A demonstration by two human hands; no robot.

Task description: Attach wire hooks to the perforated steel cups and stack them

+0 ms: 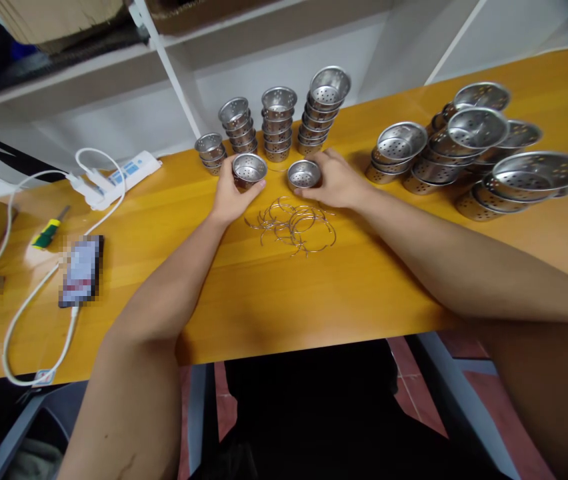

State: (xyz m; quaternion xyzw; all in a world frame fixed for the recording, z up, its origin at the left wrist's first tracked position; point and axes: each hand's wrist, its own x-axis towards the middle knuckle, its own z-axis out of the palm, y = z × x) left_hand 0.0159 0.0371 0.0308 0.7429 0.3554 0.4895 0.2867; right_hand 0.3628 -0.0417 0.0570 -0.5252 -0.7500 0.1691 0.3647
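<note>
My left hand [234, 193] is closed around a small perforated metal cup [249, 169], its open top facing up. A similar perforated cup [304, 175] is in the grip of my right hand [333, 179], a short way to the right. Whether either cup rests on the table or hangs just above it, I cannot tell. In front of the cups, a tangle of thin wire rings [294, 227] lies on the wooden table [284, 300]. Behind my hands stand stacks of the same cups, among them a tall stack [319, 113] and a shorter stack [211, 153].
More stacked cups [444, 147] crowd the right side, some leaning. At the left are a power strip [129, 180] with white cables, a screwdriver [49, 232] with a green-yellow handle, and a phone [82, 270] on a cable. Shelving [264, 40] rises behind the table.
</note>
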